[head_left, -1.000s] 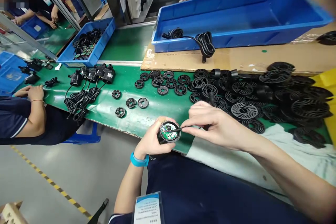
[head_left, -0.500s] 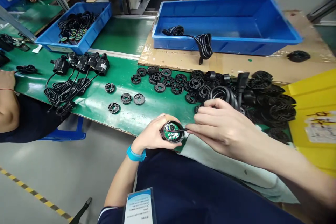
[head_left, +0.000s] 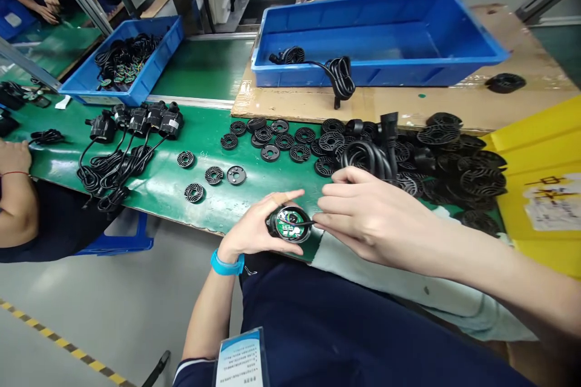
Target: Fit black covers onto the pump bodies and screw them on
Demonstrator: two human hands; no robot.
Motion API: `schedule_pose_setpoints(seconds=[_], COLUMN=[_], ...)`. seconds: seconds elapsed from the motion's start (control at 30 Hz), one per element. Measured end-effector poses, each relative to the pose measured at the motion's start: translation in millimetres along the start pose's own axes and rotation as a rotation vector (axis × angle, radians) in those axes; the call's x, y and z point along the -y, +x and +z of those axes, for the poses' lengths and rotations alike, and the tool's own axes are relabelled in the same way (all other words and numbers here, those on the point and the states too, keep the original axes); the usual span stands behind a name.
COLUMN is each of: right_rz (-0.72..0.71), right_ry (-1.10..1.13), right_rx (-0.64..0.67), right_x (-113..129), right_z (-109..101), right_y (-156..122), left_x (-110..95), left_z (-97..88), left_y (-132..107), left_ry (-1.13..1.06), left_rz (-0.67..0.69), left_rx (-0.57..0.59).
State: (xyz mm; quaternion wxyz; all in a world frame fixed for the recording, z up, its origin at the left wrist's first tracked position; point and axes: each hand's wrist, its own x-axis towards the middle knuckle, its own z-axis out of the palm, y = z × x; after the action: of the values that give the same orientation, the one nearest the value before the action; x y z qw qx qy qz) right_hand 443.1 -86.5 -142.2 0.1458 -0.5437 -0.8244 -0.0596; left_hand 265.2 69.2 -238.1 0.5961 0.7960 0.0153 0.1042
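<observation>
My left hand (head_left: 250,225) cradles a round black housing (head_left: 271,221) at the table's front edge, thumb and forefinger stretched along its two sides. Inside its open face sits a green circuit board (head_left: 287,230) with white parts. My right hand (head_left: 370,208) pinches a black power cable (head_left: 363,154) just right of the housing, where the cable's end runs in across the board. The rest of the cable is coiled above my right fingers, with its plug sticking up. Several black slotted discs (head_left: 300,152) lie on the green table (head_left: 213,208) beyond my hands.
A long blue bin (head_left: 385,72) stands on cardboard at the back, a cable bundle hanging over its rim. Corded black units (head_left: 102,127) and a blue bin of cables (head_left: 136,94) are at left. A yellow bin (head_left: 540,151) stands right. Another person's arm (head_left: 16,193) rests at far left.
My left forefinger has straightened away from the housing's upper rim. Both hands, the housing and the cable have shifted slightly left in view, as has the background.
</observation>
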Motion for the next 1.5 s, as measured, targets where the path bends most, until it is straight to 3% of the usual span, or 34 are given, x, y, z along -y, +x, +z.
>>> schedule_pose_setpoints(seconds=[0.1,0.2,0.4,0.6,0.93,1.1,1.23,1.37,1.5], right_rz=[-0.006,-0.012,-0.050,-0.057,-0.032,0.084,0.224,0.456,0.633], right_ry=[0.029,0.044,0.060,0.052,-0.029,0.264,0.521,0.744,0.828], right_rx=[0.007,0.011,0.028,0.082,0.111,0.141,0.059,-0.058,-0.058], right_x=[-4,-6,-9,-12,-1,-16,-27,-22,-16], right_z=[0,1,1,-2,-8,-7,5,19,22], right_y=[2,1,1,1,7,-1,-13,-22,-25], left_x=[-2,-4,-7,-3,5,8,8,7,8], left_z=[-2.3,-1.9,7.6,28.2,34.3,36.3,37.4,37.3,37.9], left_y=[-2,-5,-7,-8,-6,-6,-5,-5,-4], left_ry=[-0.051,0.046,0.212,0.379,0.371,0.357,0.353,0.368,0.383], left_rz=[-0.056,-0.041,0.085,0.426,0.494,0.521,0.533,0.538,0.530], left_rx=[-0.024,-0.074,-0.137,-0.378,-0.488,-0.552,-0.568,-0.571,-0.576])
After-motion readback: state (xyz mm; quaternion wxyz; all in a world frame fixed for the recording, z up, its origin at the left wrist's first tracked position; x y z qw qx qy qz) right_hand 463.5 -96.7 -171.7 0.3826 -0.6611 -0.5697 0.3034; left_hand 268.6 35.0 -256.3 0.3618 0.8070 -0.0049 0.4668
